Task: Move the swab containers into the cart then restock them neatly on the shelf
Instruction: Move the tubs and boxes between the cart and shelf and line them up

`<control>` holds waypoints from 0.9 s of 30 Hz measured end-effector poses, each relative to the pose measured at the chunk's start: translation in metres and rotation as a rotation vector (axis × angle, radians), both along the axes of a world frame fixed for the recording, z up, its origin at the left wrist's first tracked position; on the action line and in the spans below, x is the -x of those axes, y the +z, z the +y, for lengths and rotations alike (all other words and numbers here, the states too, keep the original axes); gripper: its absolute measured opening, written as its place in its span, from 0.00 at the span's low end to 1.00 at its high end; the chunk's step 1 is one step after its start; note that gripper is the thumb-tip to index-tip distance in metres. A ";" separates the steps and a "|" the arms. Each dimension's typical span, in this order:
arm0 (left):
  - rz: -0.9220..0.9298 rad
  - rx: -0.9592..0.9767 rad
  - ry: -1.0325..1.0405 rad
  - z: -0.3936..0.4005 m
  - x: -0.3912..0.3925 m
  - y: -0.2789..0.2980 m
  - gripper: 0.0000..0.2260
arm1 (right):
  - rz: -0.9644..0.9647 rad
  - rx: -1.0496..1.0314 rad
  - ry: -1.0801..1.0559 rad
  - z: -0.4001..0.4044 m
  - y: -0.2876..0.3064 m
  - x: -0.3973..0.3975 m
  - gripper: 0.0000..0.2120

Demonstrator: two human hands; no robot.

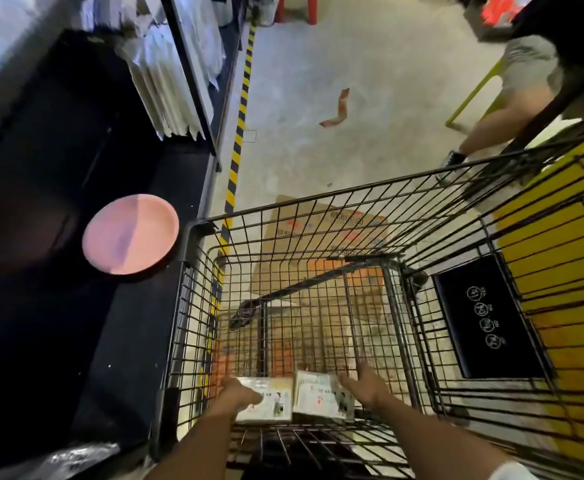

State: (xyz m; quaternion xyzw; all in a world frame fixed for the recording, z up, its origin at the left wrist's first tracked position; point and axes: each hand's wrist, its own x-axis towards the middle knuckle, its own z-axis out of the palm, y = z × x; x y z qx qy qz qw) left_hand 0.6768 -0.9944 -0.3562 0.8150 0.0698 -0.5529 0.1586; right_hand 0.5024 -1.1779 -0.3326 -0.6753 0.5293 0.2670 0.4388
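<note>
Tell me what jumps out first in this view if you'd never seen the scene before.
The black wire cart fills the lower centre, and both hands reach into it: the left hand and right hand each rest on a white swab container at the basket's near end. To the left, a pink plate glows against the dark shelf. Yellow-black hazard tape runs up the floor.

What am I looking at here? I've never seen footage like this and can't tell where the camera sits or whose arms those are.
The camera sits on a person's head, looking down, so the two arms are their own. Both reach into a wire cart. The left hand holds one flat pack of swabs; the right hand holds a second pack beside it. Left of the cart is a dark shelf with a pink plate. Another person's legs show top right.
</note>
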 end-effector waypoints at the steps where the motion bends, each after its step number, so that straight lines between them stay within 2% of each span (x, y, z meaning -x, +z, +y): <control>1: -0.004 -0.008 0.007 -0.001 -0.001 0.000 0.41 | 0.022 -0.013 -0.006 0.001 -0.002 0.000 0.33; 9: 0.038 -0.009 -0.028 -0.002 0.000 0.007 0.48 | 0.038 -0.042 -0.193 -0.003 -0.011 0.003 0.32; 12: 0.041 0.058 -0.025 -0.006 -0.001 0.011 0.41 | 0.038 -0.040 -0.243 -0.004 -0.014 0.008 0.34; 15: 0.054 0.204 0.020 -0.011 -0.006 0.018 0.23 | 0.063 -0.056 -0.272 -0.006 -0.015 0.011 0.34; 23: 0.012 0.439 0.124 -0.015 -0.036 0.051 0.15 | 0.161 -0.198 -0.269 0.007 -0.037 0.002 0.43; 25: 0.061 0.486 0.204 -0.015 -0.040 0.056 0.15 | 0.189 -0.151 -0.221 0.012 -0.038 -0.001 0.45; 27: 0.110 0.511 0.282 -0.012 -0.041 0.059 0.14 | 0.187 -0.061 -0.218 0.013 -0.043 -0.002 0.43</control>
